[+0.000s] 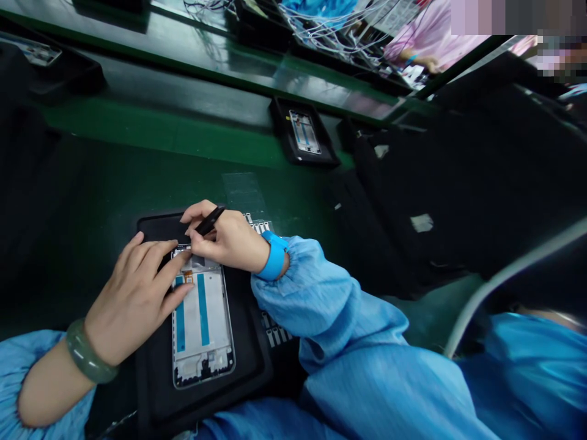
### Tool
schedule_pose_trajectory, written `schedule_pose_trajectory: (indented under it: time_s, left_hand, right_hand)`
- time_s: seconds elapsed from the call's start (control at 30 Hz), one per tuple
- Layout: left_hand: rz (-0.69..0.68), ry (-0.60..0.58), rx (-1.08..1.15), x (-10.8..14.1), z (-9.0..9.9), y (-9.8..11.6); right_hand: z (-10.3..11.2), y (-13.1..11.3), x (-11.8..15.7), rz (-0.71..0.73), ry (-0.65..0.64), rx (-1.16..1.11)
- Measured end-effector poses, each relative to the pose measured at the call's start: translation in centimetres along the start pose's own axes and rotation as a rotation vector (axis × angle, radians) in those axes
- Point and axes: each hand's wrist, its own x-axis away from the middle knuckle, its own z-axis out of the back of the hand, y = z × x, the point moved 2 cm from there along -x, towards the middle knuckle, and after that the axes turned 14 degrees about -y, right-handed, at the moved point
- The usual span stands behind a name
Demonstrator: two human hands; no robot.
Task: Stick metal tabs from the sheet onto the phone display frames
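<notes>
A phone's inner frame (215,318), silvery with two blue strips, lies in a black tray (250,373) before me. My left hand (140,287) rests over the frame's upper left edge, its fingers stretched out and apart, with the index finger and thumb over the frame. A green bangle (89,354) circles that wrist. In my right hand (229,238) a black pen-like tool (211,221) is pinched between thumb and fingers, above the frame's top end. The tool's tip is hidden by the fingers. A blue wrist strap (275,255) sits on the right wrist.
Strips of small white parts (277,335) lie right of the tray, partly under my sleeve. A second black tray (316,156) with another phone frame (305,131) stands farther back. Black stacked trays (398,214) fill the right side. Beyond the rail, a person's pink sleeve (422,40) shows near white cables (339,40).
</notes>
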Motion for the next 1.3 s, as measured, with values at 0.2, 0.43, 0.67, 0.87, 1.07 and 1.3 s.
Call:
schedule_pose_trajectory:
  time_s: [0.2,0.43,0.67,0.87,1.07,1.3]
  left_hand:
    - [0.002,-0.007,-0.011,0.0,-0.1,0.0]
    - [-0.005,0.002,-0.012,0.1,-0.1,0.0]
    - [-0.001,-0.013,0.020,0.2,0.2,-0.1]
    - [-0.012,-0.032,0.018,0.3,0.2,0.0]
    - [-0.019,-0.027,0.009,0.3,0.1,-0.1]
    - [-0.016,-0.023,0.001,0.3,0.1,-0.2]
  right_hand:
    - [-0.4,-0.3,0.1,0.059,-0.005,0.063]
    - [-0.6,0.0,0.2,0.046,-0.005,0.026]
    - [-0.8,1.5,1.1,-0.013,0.113,-0.202]
    - [-1.5,1.4,1.4,-0.036,0.132,-0.190]
    - [-1.6,1.2,1.4,0.021,0.166,-0.109]
    - [-1.7,1.1,1.5,0.105,0.202,-0.019]
